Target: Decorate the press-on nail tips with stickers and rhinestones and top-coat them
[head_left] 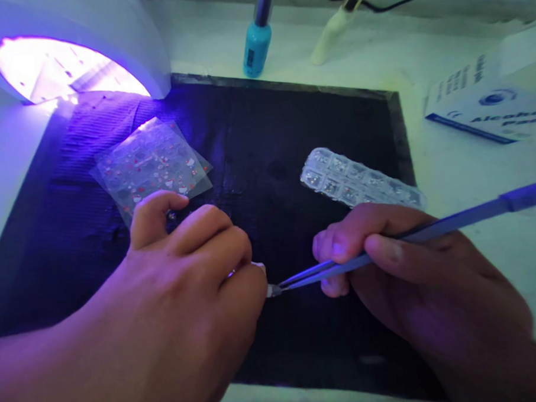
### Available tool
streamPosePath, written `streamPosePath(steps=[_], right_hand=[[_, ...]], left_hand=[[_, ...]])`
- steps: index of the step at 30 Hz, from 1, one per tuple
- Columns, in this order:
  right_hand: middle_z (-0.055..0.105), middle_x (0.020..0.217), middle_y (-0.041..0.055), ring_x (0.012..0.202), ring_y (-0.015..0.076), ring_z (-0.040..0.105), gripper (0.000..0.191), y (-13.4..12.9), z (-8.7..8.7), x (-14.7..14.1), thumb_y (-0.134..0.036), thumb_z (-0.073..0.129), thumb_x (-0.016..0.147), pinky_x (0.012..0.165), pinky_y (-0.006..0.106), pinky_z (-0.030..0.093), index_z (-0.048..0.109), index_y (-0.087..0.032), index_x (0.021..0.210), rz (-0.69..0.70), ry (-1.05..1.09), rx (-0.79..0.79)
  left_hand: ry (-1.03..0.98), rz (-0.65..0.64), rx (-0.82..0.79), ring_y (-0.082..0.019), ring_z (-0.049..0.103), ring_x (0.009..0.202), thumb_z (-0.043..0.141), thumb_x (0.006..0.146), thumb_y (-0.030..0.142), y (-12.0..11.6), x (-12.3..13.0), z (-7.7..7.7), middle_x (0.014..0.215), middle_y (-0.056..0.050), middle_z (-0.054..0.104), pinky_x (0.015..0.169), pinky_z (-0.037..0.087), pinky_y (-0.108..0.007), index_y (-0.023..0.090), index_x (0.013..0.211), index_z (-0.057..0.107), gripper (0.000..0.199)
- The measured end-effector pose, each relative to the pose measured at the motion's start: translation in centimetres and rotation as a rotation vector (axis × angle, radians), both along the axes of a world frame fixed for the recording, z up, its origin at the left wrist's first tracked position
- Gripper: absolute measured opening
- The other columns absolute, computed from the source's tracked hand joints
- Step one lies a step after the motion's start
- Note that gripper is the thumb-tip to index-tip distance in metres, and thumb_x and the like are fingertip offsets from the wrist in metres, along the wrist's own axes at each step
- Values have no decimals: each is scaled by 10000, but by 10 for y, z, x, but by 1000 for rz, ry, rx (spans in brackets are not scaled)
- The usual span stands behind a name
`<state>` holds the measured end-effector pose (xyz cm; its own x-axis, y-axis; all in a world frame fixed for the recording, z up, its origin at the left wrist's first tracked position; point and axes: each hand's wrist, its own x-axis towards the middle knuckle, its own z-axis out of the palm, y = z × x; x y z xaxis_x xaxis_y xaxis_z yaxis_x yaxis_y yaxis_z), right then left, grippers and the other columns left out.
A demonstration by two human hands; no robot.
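My left hand point(200, 281) is closed, its fingers curled over the black mat point(274, 147). A small pale piece point(272, 291), perhaps a nail tip, pokes out beside its index finger; the rest is hidden by the hand. In my right hand point(399, 260) is a pair of metal tweezers point(455, 219), gripped like a pen. Their points reach left and touch or nearly touch the pale piece. Sticker sheets point(153, 161) with small red and white figures lie just beyond my left fingers. Behind my right hand rests a clear compartment case point(360, 176) of tiny shiny gems.
A white curing lamp point(154, 46) glows purple at the back left. Beyond the mat's far edge lie a blue bottle point(256, 47) with a dark cap and a pale bottle point(334, 32). An alcohol pads box point(489, 90) stands on the white table at the right.
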<state>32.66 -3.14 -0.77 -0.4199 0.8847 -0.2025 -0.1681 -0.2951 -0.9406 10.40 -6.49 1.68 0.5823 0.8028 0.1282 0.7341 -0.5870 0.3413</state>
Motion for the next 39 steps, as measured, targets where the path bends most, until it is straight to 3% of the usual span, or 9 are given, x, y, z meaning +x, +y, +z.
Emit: streamPosePath(steps=[26, 32, 39], right_hand=[[652, 592, 11, 549, 128, 565, 154, -4, 0, -1, -290, 652, 888, 508, 253, 442, 740, -218, 784, -19, -32, 105], [649, 585, 11, 535, 129, 558, 139, -3, -1, -2, -276, 668, 866, 493, 257, 433, 735, -214, 761, -42, -19, 98], [639, 563, 5, 516, 127, 574, 130, -2, -1, -3, -238, 659, 839, 476, 246, 428, 731, -209, 735, -75, 4, 50]], left_hand=[[56, -23, 34, -240, 599, 774, 541, 868, 171, 1, -2, 3, 730, -19, 621, 877, 366, -584, 221, 750, 680, 189], [46, -27, 15, -245, 597, 812, 525, 931, 265, 3, -2, 4, 768, -19, 628, 896, 346, -596, 236, 749, 696, 252], [32, -39, 0, -258, 586, 827, 519, 921, 262, 1, -3, 3, 797, -24, 635, 896, 323, -624, 239, 777, 689, 224]])
